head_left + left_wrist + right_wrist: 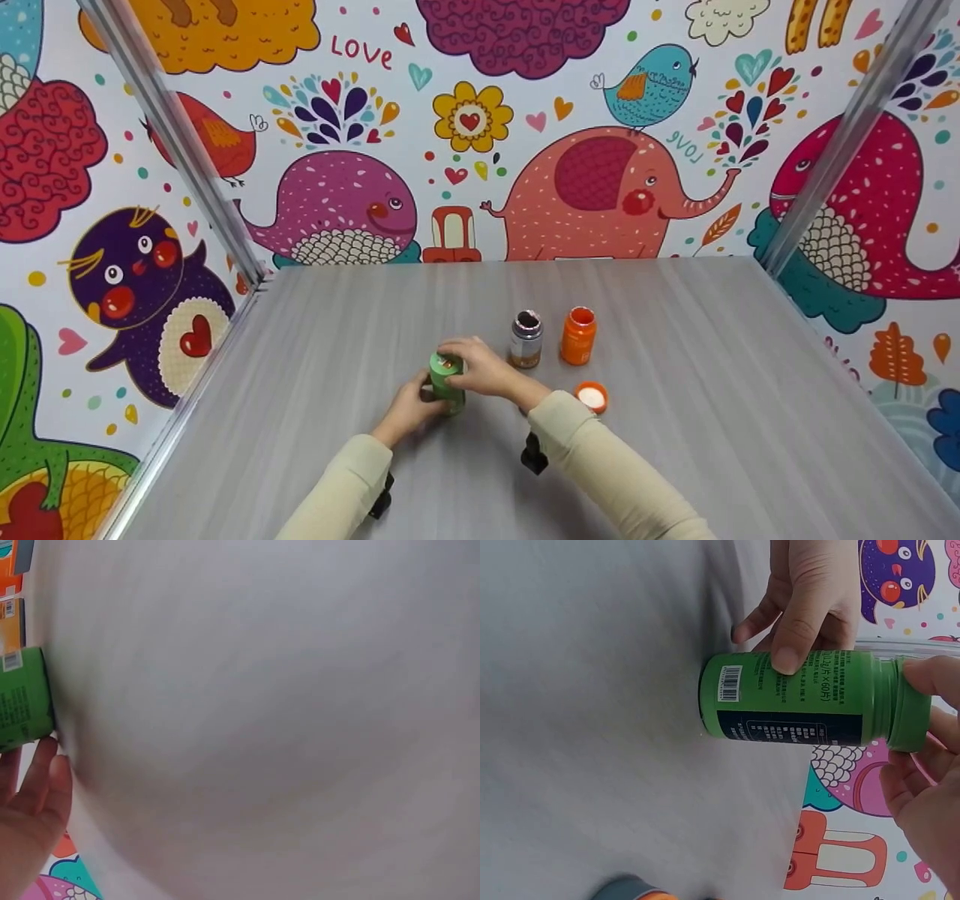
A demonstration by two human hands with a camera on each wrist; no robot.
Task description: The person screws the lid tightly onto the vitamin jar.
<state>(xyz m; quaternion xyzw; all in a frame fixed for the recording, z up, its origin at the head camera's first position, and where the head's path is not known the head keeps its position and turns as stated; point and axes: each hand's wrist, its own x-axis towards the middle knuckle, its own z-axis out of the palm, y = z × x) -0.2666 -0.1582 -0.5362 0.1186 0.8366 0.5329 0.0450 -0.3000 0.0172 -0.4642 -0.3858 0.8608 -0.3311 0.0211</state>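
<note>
A green plastic bottle (825,697) with a barcode and dark label panel stands upright on the table. My left hand (411,409) holds its body low down, thumb on the near side in the right wrist view. At the top, my right hand (484,367) grips the ribless green cap (910,720), thumb on one side and fingers on the other. The cap sits on the neck; whether it is loose I cannot tell. In the left wrist view, only the lower part of the green bottle (24,697) shows above some fingertips.
Right of my hands stand an uncapped dark grey bottle (526,343) and an uncapped orange bottle (579,337). An orange cap (592,396) lies white inside up by my right wrist. The grey table (660,337) meets cartoon-printed walls (465,180) at the back and sides.
</note>
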